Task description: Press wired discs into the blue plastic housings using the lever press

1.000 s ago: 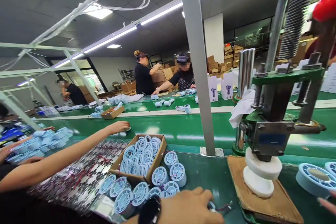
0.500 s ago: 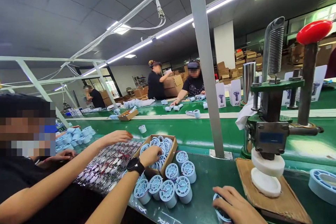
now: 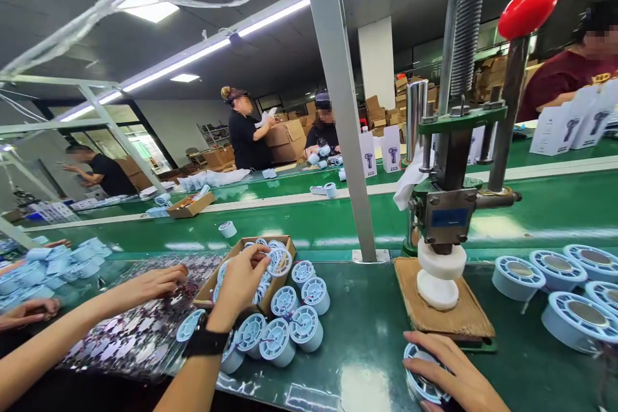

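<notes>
My left hand [image 3: 245, 271], with a dark watch on the wrist, is above a cardboard box [image 3: 288, 246] of light blue rings. Its thumb and fingers pinch one pale blue slotted ring [image 3: 282, 262]. At the lower right, my right hand [image 3: 447, 370] curls over a round light blue housing [image 3: 418, 387] on the green table, covering part of it. Several upright blue housings [image 3: 306, 327] with spoked tops and thin wires stand beside the box. A hand press [image 3: 447, 217] with a red knob and white pads stands on a brown board [image 3: 466, 317].
A neighbour's hand [image 3: 164, 280] is over a spread of shiny small parts [image 3: 120, 341], left of the box. More blue housings [image 3: 574, 317] are at the right. A grey post [image 3: 345, 109] rises behind the box. People are across the green belt [image 3: 270, 222].
The view has swung right, bringing more housings into sight. My left hand now has a ring raised at the box. The neighbour's hand has lowered onto the shiny parts. My right hand remains on its housing.
</notes>
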`<state>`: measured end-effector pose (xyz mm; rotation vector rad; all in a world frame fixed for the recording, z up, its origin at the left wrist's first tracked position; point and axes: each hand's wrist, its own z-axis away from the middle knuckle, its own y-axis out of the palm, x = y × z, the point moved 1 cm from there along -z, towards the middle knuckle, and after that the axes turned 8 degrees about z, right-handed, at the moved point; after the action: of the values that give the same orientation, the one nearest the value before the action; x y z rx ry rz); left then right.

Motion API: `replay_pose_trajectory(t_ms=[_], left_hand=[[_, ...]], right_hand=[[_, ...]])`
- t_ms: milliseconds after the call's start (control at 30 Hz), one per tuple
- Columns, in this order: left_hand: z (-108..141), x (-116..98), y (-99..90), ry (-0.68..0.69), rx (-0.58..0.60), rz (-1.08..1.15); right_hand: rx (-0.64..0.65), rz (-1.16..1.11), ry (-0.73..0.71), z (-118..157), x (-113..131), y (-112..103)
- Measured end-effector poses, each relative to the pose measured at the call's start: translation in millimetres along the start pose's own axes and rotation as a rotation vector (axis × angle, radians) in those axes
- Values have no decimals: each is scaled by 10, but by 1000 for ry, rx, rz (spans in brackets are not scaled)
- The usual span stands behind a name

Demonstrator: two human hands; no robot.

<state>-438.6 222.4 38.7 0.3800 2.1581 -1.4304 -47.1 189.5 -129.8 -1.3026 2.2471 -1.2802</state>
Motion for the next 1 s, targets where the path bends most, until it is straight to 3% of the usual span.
replay_pose_trajectory(t_ms=[67, 133, 233, 300, 367, 467, 567, 633, 767, 900, 1000], left_hand=[[295, -306, 232, 37, 69, 69], [612, -556, 550, 57, 214, 156], [1030, -722, 1075, 26, 408, 190], [1225, -698, 1343, 10, 370, 118], [1356, -617, 1492, 30, 266, 37], [1467, -484, 1539, 169, 183, -38], [1508, -408, 1529, 366, 262, -45], [1505, -422, 1521, 382, 269, 7], [1502, -683, 1494, 335, 152, 169], [1536, -998, 1536, 527, 140, 161], [1560, -1012, 1633, 609, 156, 84]], right_hand=[[9, -38, 15, -13, 29, -24], [33, -67, 52, -41, 57, -58], [43, -84, 112, -61, 87, -104], [34, -86, 119, -32, 99, -115], [14, -92, 114, 34, 106, -103], [-81, -83, 204, 157, 118, -51], [-148, -66, 285, 219, 170, 22], [-148, -65, 314, 201, 230, 72], [-165, -102, 402, 107, 327, 144], [-202, -118, 378, 79, 328, 185], [-218, -123, 366, 101, 314, 225]])
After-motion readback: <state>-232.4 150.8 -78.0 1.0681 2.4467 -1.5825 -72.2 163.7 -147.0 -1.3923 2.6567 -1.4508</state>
